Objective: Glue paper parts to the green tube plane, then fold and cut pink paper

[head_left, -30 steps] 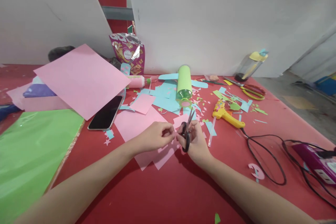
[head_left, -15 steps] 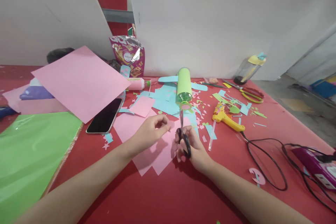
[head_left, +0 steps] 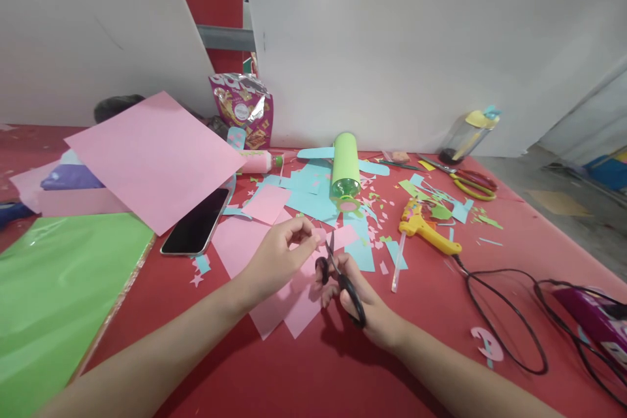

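Observation:
My left hand (head_left: 287,251) pinches a small piece of pink paper (head_left: 319,235) between thumb and fingers. In my right hand (head_left: 360,294) are black-handled scissors (head_left: 351,300), their blades parted and pointing up at the edge of that piece. Whether the blades touch the paper I cannot tell. Larger pink sheets (head_left: 274,323) lie flat on the table below both hands. Just beyond lies a green paper-wrapped bottle (head_left: 345,157) on its side, with light blue wing-like strips (head_left: 316,153) and a round green-and-pink piece at its near end.
To the right lie a yellow glue gun (head_left: 426,232) with a black cord, paper scraps, and red-and-yellow-handled scissors (head_left: 473,184). A phone (head_left: 196,222), a large pink sheet (head_left: 157,160) and a green packet (head_left: 63,287) are on the left. A snack bag (head_left: 245,108) stands behind.
The scissors have opened and tilted, their tips now beside the small pink piece. My right hand has shifted slightly left and nearer me. The view has tipped slightly upward.

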Demonstrator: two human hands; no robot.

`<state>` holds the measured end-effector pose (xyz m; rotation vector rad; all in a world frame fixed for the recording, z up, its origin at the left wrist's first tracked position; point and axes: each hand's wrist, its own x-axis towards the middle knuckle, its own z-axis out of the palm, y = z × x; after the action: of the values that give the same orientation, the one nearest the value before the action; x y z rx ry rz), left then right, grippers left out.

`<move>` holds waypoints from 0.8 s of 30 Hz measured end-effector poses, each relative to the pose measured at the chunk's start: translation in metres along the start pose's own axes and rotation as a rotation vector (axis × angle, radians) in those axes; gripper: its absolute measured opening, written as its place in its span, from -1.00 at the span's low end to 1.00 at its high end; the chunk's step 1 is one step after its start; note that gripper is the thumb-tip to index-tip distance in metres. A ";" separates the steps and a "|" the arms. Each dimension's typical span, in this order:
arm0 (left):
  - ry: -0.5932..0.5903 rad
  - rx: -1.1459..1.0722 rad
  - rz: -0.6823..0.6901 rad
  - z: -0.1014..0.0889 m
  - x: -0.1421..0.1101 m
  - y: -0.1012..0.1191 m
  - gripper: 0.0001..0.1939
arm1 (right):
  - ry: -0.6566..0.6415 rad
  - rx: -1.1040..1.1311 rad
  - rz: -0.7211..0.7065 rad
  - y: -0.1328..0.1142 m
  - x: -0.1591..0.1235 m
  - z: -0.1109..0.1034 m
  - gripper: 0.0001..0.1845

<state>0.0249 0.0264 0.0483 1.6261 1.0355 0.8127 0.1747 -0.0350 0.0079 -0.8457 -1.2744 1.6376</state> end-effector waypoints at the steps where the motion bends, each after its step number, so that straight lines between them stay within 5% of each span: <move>1: 0.012 0.000 0.002 0.000 0.000 0.000 -0.82 | 0.007 -0.010 0.005 -0.001 0.000 0.001 -0.58; 24: 0.046 0.070 -0.007 0.009 -0.007 -0.002 -0.87 | 0.080 -0.098 0.102 -0.001 0.001 0.006 -0.53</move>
<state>0.0294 0.0174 0.0440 1.6685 1.1121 0.8203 0.1692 -0.0363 0.0105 -1.0418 -1.2817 1.6142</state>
